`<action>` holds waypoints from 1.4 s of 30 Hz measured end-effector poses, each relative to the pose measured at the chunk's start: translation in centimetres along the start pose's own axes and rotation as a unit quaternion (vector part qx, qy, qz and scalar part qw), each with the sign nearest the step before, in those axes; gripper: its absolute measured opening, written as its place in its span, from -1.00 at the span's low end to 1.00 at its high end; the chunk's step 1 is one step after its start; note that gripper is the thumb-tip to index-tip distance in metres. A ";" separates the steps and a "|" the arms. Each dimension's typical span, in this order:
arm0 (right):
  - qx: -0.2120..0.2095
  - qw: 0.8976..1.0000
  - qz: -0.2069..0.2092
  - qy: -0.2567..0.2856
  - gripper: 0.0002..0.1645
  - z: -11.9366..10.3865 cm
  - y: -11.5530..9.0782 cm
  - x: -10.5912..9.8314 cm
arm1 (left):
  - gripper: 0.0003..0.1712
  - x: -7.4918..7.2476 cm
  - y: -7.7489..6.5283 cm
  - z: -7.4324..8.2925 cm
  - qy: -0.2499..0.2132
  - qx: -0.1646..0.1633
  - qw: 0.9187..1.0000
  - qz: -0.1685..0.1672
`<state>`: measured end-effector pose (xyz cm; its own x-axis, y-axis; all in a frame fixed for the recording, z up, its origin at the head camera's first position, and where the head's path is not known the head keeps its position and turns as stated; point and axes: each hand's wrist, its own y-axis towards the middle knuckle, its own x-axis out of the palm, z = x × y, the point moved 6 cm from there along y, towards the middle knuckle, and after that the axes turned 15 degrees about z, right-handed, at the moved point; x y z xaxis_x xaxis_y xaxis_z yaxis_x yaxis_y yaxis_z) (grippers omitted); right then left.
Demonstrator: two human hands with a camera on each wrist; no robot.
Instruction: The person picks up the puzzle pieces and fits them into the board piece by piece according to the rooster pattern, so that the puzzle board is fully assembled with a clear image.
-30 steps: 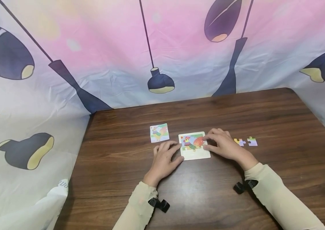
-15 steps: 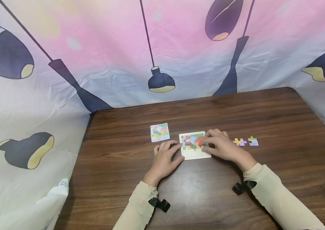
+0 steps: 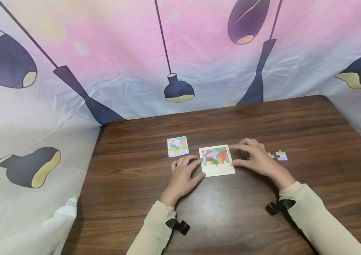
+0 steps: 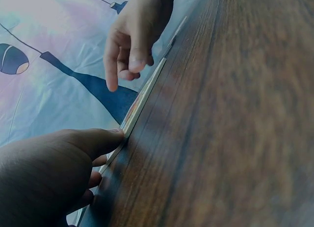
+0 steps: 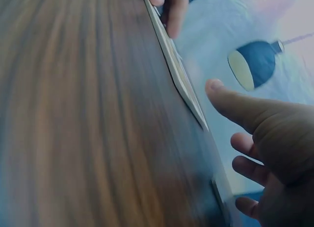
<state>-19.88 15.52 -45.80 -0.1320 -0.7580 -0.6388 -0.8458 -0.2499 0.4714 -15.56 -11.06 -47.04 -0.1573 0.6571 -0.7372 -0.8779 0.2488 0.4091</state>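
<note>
A white puzzle tray [image 3: 217, 171] lies on the table with a partly assembled rooster picture [image 3: 215, 157] in its upper part; the lower strip is bare white. My left hand [image 3: 182, 177] rests at the tray's left side, its index fingertip and thumb touching that edge. In the left wrist view, the thumb of this left hand [image 4: 49, 173] lies on the tray's rim. My right hand [image 3: 257, 159] is beside the tray's right edge, thumb and index finger spread and nothing between them. The right wrist view shows the right hand [image 5: 274, 138] raised above the table, fingers loosely bent.
A small rooster picture card [image 3: 177, 146] lies behind the left hand. To the right, a loose puzzle piece [image 3: 281, 156] lies on the brown wooden table [image 3: 321, 170], with another partly hidden behind the right hand. A lamp-patterned cloth [image 3: 129, 63] hangs behind the table.
My right hand has drawn back from the rooster picture to the right of the tray, now covering most of one loose piece. The left hand has stayed at the tray's edge.
</note>
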 end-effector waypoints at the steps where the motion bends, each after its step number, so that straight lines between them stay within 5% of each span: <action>1: 0.000 1.000 0.007 -0.005 -0.31 0.4 -0.2 -0.4 | -0.42 0.0 0.0 0.0 -0.001 -0.001 1.000 -0.001; 15: 0.020 0.997 0.040 -0.059 -0.37 4.1 -3.2 -5.1 | -0.42 0.0 -0.2 -0.1 0.002 -0.001 1.000 0.000; 30: 0.053 0.994 0.018 -0.093 -0.50 3.4 -2.1 -3.5 | -0.43 0.2 -0.2 -0.2 0.005 -0.001 1.000 0.004; 42: 0.034 0.997 0.001 -0.076 -0.54 3.5 -2.3 -4.9 | -0.43 0.1 0.1 -0.2 -0.005 -0.001 1.000 0.004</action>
<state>-19.10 21.94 -45.92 -0.2067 -0.6569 -0.7251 -0.8779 -0.2027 0.4339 -15.76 -11.10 -47.16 -0.1605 0.6659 -0.7286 -0.8772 0.2422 0.4146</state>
